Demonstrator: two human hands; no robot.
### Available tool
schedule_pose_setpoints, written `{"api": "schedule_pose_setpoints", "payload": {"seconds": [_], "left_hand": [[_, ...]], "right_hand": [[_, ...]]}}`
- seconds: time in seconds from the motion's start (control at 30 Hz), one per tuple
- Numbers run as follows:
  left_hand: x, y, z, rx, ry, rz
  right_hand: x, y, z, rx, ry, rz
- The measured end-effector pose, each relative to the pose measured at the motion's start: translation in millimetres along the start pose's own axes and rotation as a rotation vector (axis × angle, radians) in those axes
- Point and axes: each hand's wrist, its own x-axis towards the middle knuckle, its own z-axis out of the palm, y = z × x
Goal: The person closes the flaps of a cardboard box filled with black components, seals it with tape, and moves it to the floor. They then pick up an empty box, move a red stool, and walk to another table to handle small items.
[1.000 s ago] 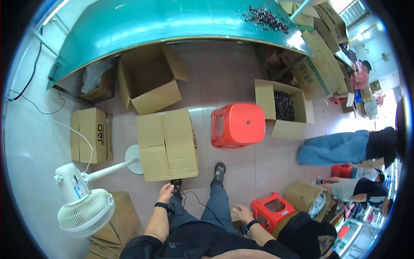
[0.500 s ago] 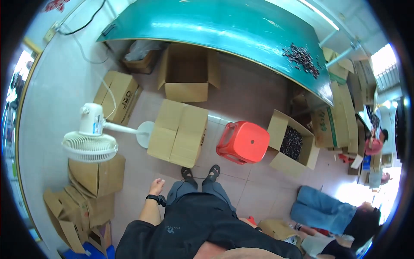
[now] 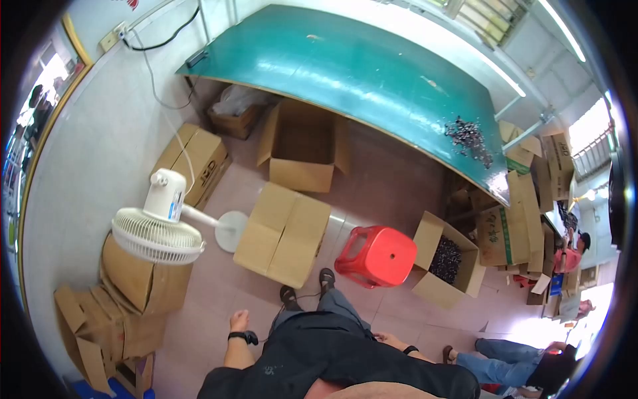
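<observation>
My left hand (image 3: 239, 321), below a dark wristband, hangs beside my left leg with its fingers curled in; nothing shows in it. My right hand (image 3: 391, 340) is at my right hip, partly against my dark clothing, and its fingers are too small to read. In front of my feet stands a closed cardboard box (image 3: 282, 233). A red plastic stool (image 3: 385, 255) is just right of it. Further right, an open carton (image 3: 470, 266) holds many small dark pieces (image 3: 445, 259). Neither hand touches the boxes or the stool.
A white fan (image 3: 159, 233) stands at the left near stacked cartons (image 3: 143, 286). Under the green table (image 3: 345, 66) is an open empty box (image 3: 302, 143). Dark pieces (image 3: 468, 139) lie on the table's right end. Another person (image 3: 512, 362) is at the lower right.
The view has tilted upward, so table and boxes sit lower in the picture. My right hand has come into view at my hip. The person at right has shifted posture.
</observation>
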Motion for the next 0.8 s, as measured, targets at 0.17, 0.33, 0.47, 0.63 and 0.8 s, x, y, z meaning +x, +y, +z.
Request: {"api": "schedule_pose_setpoints", "payload": {"seconds": [0.17,0.33,0.47,0.63,0.8], "left_hand": [[-18,14,32,-0.063,0.072,-0.007],[-21,13,69,-0.104,0.01,-0.032],[-47,22,94,-0.129,-0.007,-0.047],[-66,37,109,-0.205,0.003,0.005],[-72,-19,74,-0.052,0.127,0.015]], "right_hand": [[-4,-49,-30,-0.295,0.05,-0.086],[30,-89,-86,-0.439,0.06,-0.036],[29,-112,-113,-0.424,0.052,-0.05],[38,-106,-115,-0.366,0.035,-0.027],[51,-117,-116,-0.774,-0.005,-0.171]]}}
